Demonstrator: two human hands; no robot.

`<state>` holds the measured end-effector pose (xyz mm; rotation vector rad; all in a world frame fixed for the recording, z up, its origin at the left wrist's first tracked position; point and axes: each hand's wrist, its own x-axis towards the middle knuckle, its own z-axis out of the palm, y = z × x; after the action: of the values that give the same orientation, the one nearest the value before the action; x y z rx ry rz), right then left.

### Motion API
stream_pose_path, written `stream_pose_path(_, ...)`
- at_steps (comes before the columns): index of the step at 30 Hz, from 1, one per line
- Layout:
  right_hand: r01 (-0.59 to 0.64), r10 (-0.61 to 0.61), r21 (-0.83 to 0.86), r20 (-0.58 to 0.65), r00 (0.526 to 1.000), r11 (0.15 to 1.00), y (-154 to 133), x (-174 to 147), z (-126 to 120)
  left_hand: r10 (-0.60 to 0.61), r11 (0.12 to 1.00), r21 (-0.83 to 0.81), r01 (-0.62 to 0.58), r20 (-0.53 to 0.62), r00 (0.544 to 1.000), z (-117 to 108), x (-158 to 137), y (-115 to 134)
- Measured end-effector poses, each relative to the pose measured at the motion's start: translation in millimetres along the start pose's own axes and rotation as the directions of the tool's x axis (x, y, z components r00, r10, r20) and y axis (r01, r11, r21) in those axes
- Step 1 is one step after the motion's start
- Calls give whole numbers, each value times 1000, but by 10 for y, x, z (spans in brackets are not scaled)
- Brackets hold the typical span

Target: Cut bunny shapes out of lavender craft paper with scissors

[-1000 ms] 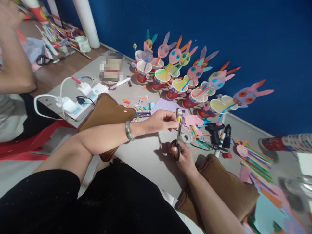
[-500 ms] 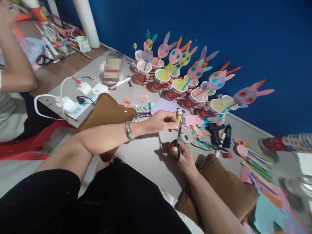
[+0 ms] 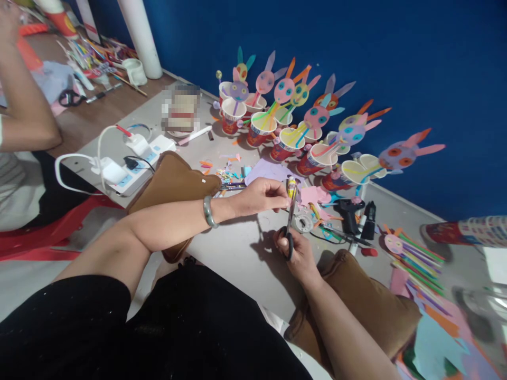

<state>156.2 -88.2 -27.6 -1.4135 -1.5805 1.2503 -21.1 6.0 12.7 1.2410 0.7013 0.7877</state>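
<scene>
My right hand (image 3: 299,256) grips a pair of scissors (image 3: 291,221) by the dark handles, blades pointing up and away from me. Close to the blades, the fingers of my left hand (image 3: 267,198) are pinched together; whatever they hold is too small to make out. A jade-like bangle (image 3: 210,212) circles that wrist. Just behind the blade tips is a small yellow-labelled tube (image 3: 291,186). Purple paper (image 3: 269,171), pink paper scraps (image 3: 315,195) and a roll of clear tape (image 3: 303,222) lie around my hands on the grey table (image 3: 233,237).
Paper-cup rabbits (image 3: 263,129) with spoon heads line the blue wall. A glue gun (image 3: 350,214) lies at right, near a brown cushion (image 3: 368,306); another brown cushion (image 3: 174,177) is under my left arm. A power strip (image 3: 137,171) and a person's arm (image 3: 29,100) are at left.
My hands and the scissors stay almost in place, with only a very slight shift at the fingertips. The other person's raised hand at far left has moved slightly.
</scene>
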Motion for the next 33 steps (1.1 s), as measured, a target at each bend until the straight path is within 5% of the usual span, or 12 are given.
stream_pose_path(33, 19, -19, 1, -15, 1000, 1000, 58, 0, -4, 5, 1000, 3, -5, 25, 1000, -16, -7, -5)
